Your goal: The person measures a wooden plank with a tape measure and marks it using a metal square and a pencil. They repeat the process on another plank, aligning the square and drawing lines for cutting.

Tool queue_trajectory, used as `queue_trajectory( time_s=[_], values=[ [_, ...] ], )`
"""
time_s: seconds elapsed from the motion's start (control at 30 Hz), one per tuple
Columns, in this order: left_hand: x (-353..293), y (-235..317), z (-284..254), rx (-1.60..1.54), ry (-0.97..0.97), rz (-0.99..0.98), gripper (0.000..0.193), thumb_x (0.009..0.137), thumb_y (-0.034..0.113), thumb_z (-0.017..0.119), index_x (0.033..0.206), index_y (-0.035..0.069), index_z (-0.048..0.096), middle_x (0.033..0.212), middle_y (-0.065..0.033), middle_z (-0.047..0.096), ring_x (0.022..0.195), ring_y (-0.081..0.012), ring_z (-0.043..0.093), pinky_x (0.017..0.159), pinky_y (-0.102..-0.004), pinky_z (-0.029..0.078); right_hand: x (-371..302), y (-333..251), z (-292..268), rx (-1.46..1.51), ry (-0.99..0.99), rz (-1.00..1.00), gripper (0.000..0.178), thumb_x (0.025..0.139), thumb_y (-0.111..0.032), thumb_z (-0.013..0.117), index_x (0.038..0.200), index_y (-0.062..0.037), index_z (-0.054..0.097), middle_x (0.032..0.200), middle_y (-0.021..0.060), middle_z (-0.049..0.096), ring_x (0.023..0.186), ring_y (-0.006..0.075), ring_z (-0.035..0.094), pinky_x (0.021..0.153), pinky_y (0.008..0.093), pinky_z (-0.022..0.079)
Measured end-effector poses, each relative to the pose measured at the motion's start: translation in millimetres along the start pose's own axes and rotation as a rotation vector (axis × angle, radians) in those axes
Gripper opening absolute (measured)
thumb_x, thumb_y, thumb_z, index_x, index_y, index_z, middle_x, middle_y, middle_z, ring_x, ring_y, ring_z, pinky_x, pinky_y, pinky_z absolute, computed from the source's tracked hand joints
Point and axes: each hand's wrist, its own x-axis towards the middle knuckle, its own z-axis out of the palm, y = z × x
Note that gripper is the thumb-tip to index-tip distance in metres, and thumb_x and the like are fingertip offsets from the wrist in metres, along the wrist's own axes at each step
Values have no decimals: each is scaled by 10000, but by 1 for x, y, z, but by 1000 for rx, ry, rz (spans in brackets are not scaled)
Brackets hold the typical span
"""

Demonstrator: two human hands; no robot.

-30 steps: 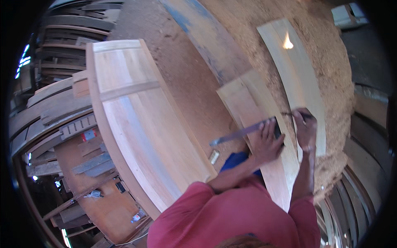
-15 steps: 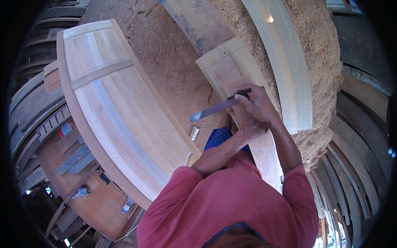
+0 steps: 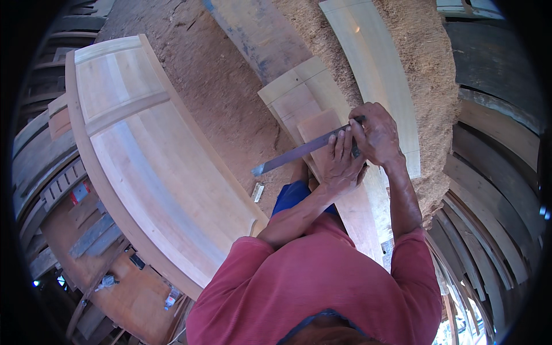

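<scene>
Lg pale wooden framed panel w/ one crosspiece [image 3: 172,172]: qty 1, on L, prob. heavy + stiff; neither hand on it. Next, 1 long pale flat wooden plank [image 3: 382,86] on R, beside tan shavings [image 3: 434,98]; 1 blotchy brown board w/ blue paint [image 3: 264,43], far end.

Under hands: layered pale + pinkish flat wooden boards [image 3: 296,109], min. 3 pcs, lower ones partly covered, so exact no. unclear. Prob. rigid; short top pc may slide if bumped.

Dark straight metal blade w/ pale tip [image 3: 296,155], qty 1, lies across boards, tip out past their L edge over the floor. Prob. light, stiff, a bit slick, not fragile; best held near the hand end, pressed flat, fingers off the edge.

Hands: 2. L hand [image 3: 342,167]: fingers outstretched, close together, tips at blade. R hand [image 3: 376,133]: fingers curled by blade's near end, at a small dark stick-like thing [image 3: 360,119], qty 1; can't tell if it's pinched.

Smallest on floor: 1 pale oblong block [image 3: 258,192].
</scene>
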Motion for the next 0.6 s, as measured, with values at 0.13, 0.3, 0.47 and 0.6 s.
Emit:
queue_trajectory(
  time_s=[0.13,0.3,0.47,0.6],
  values=[
    [-6,-1,7,-18,-16,-12,669,936,368,781,1502,49,620,1666,-438,310,1555,-630,290,1287,-719,194,-2,3,-2,142,45,144,149,997,-149,733,1107,-50,748,1062,125,754,1027,333,731,918,452,583],
    [-34,-17,43,-40,-77,34,512,897,294,807,1319,18,714,1342,-326,657,1308,-486,620,1157,-712,397,-7,-13,43,912,-237,230,183,1021,-148,746,1123,3,734,1112,161,769,1013,271,775,906,407,612],
    [-33,-17,46,-183,-571,-160,496,968,356,733,1406,128,687,1540,-341,553,1532,-582,377,1271,-735,244,-2,-11,56,549,-264,176,219,1023,-189,726,1144,-7,738,1097,168,754,1054,326,738,945,454,585],
    [-10,-2,17,67,18,-2,550,933,346,787,1411,91,695,1564,-402,497,1481,-574,447,1249,-712,287,-5,2,15,227,-110,122,193,1016,-197,697,1092,-28,749,1032,155,741,1098,362,688,978,494,545]
  ],
)
